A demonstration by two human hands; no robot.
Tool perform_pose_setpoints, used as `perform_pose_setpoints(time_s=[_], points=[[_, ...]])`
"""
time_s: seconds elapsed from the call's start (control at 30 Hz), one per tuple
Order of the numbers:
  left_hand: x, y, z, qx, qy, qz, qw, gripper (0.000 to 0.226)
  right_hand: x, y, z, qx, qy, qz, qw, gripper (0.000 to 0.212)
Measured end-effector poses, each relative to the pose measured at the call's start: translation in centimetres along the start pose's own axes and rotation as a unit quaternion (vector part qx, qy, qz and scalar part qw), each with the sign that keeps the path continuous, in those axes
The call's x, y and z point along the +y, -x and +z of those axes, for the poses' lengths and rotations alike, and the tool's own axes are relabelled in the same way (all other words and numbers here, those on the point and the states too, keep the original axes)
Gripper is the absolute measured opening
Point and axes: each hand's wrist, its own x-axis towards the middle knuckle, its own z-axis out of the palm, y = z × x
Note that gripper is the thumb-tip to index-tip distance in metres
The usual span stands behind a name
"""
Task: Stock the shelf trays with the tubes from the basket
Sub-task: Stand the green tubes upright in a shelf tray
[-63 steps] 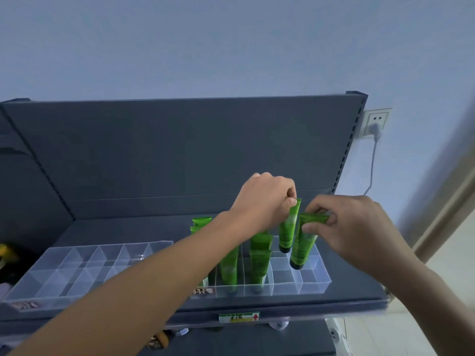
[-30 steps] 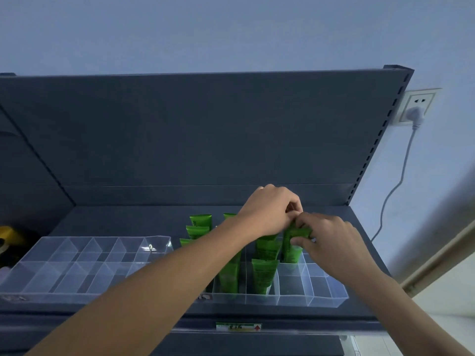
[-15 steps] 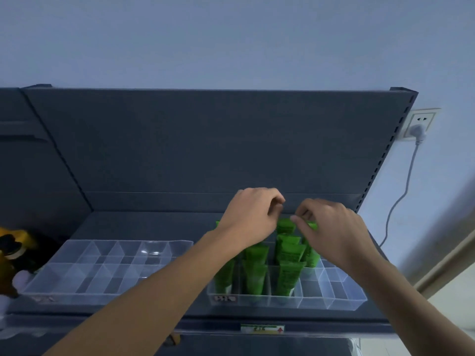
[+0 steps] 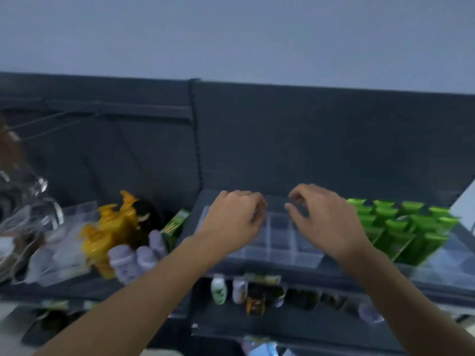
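A dark grey metal shelving unit carries two clear plastic divided trays. Upright green squeeze tubes fill the rear compartments of the right-hand tray. A person's left hand and right hand hover side by side above the left-hand tray, fingers loosely curled, neither gripping anything. Yellow pump bottles and small lilac bottles crowd the neighbouring bay to the left, blurred.
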Motion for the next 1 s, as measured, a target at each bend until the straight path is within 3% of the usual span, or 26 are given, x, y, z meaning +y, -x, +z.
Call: perform_pose_setpoints(time_s=[0.2,0.4,0.53,0.67,0.83,1.0], points=[[-11.6,13.3,-2.6,-0.048,-0.029,-0.026,0.998,0.029,-15.3,5.0,6.8,-0.034,-0.105,-0.024,0.994,0.017],[-22.5,28.4,3.3,-0.126,0.036,-0.131,0.983,0.02,-25.0,12.4,18.7,-0.136,-0.125,-0.023,0.983,0.02],[-28.2,37.8,11.3,-0.215,0.059,-0.237,0.946,0.021,-27.4,18.0,29.1,-0.262,-0.156,0.002,0.952,0.02],[-32.5,45.3,19.5,-0.305,0.029,-0.287,0.908,0.03,-28.2,23.5,39.6,-0.368,-0.124,0.028,0.921,0.031],[-36.3,49.5,26.4,-0.42,-0.062,-0.274,0.863,0.046,-27.6,28.4,49.8,-0.486,-0.023,0.084,0.87,0.037],[-38.4,51.8,29.7,-0.489,-0.165,-0.216,0.829,0.053,-25.9,31.2,56.4,-0.555,0.058,0.03,0.829,0.033]])
